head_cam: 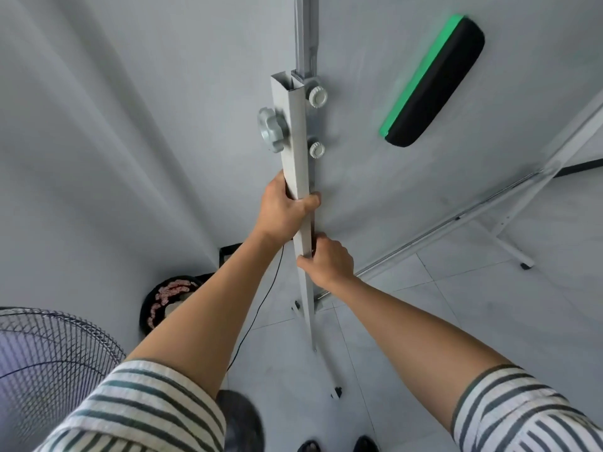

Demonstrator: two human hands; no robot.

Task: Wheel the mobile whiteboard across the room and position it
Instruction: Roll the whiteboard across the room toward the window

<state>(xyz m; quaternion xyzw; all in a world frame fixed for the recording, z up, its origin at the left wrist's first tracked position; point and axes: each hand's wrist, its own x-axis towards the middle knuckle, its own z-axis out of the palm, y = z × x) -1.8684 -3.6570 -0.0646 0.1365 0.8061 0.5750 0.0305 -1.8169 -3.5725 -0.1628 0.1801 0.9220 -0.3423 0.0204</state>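
Observation:
The mobile whiteboard fills the upper right of the head view, seen edge-on from its left side. Its grey upright post carries three round clamp knobs. My left hand is wrapped around the post just below the knobs. My right hand grips the same post directly beneath it. A green and black eraser clings to the board face. The stand's near foot with a caster rests on the tiled floor; the far leg and caster stand at the right.
A grey wall runs close along the left. A standing fan's wire cage sits at lower left, its dark base by my feet. A black cable trails on the floor, and a round dark object lies at the wall's foot.

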